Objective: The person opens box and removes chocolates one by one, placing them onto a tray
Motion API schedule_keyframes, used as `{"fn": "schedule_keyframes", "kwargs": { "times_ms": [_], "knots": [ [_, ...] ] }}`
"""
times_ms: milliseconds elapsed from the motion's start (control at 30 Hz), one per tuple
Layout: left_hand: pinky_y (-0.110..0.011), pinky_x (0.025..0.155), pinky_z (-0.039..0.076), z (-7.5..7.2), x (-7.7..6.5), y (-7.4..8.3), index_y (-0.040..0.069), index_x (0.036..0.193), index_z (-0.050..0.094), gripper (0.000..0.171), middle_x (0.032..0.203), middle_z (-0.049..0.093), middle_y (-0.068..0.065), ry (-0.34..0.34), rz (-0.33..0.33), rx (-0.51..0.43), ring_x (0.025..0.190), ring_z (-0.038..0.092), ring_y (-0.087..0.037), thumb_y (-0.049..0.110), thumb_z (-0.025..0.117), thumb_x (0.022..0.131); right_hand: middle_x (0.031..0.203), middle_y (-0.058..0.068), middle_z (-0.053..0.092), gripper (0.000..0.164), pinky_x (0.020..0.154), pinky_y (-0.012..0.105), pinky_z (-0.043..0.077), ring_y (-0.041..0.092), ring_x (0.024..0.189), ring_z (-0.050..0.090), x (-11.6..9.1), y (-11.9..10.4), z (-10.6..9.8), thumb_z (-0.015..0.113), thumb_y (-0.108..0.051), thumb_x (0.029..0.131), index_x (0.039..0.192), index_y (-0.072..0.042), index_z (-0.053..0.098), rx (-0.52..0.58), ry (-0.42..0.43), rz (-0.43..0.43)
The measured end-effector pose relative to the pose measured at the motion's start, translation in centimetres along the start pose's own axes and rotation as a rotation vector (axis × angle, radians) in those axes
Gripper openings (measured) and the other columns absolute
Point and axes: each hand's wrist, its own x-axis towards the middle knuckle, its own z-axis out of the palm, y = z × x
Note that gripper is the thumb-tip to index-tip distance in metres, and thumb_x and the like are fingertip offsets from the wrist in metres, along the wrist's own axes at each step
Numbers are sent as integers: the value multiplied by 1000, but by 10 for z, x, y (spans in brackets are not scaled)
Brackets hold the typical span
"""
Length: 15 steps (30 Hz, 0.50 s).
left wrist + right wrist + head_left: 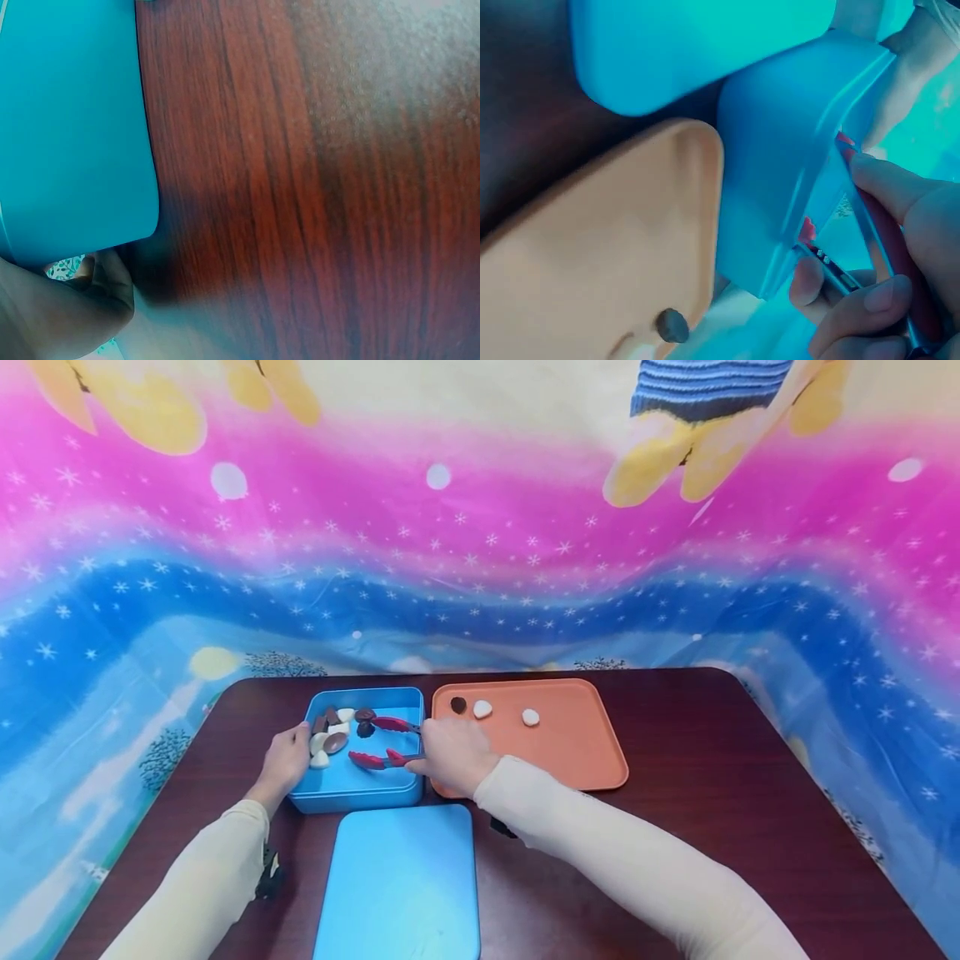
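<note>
My left hand (285,764) holds the left wall of a blue box (352,800); in the left wrist view its curled fingers show beside the box's corner. My right hand (459,753) grips a pair of tongs (392,724) with red tips, spread apart over the box. Nothing sits between the tips, though the upper one is close to a dark piece (365,729). White, brown and dark chocolate-like pieces lie clustered at the box's left side, among them a brown oval (336,743). In the right wrist view, thumb and fingers wrap the tongs' handles (900,255).
An orange tray (558,752) stands right of the box, bearing a dark piece (458,704) and two white pieces (482,709). A blue lid (401,885) lies in front of the box. All rest on a dark wooden table (697,760), with a printed cloth (480,543) behind.
</note>
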Motion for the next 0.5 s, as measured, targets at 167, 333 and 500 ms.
{"fn": "schedule_keyframes", "kwargs": {
  "times_ms": [167,333,500],
  "knots": [
    [-47,85,40,0,0,-1,-4,103,53,65,91,49,-20,-17,-10,-1,101,52,-37,44,10,110,51,-2,36,50,42,24,33,13,45,45,8,-5,0,75,-58,84,68,-16,53,-11,-25,22],
    [-58,99,41,-2,-3,0,-9,131,50,72,126,52,-32,-35,-30,-9,121,48,-45,46,9,109,52,-2,36,48,42,25,32,14,47,45,13,-7,0,76,-56,85,70,-16,54,19,-51,43],
    [-57,97,41,-2,-3,1,-9,133,49,73,122,51,-31,-38,-37,-16,121,48,-45,47,9,109,53,-2,43,43,44,24,36,13,50,48,15,-6,8,74,-54,88,74,-16,60,-22,0,22]
  ]
}}
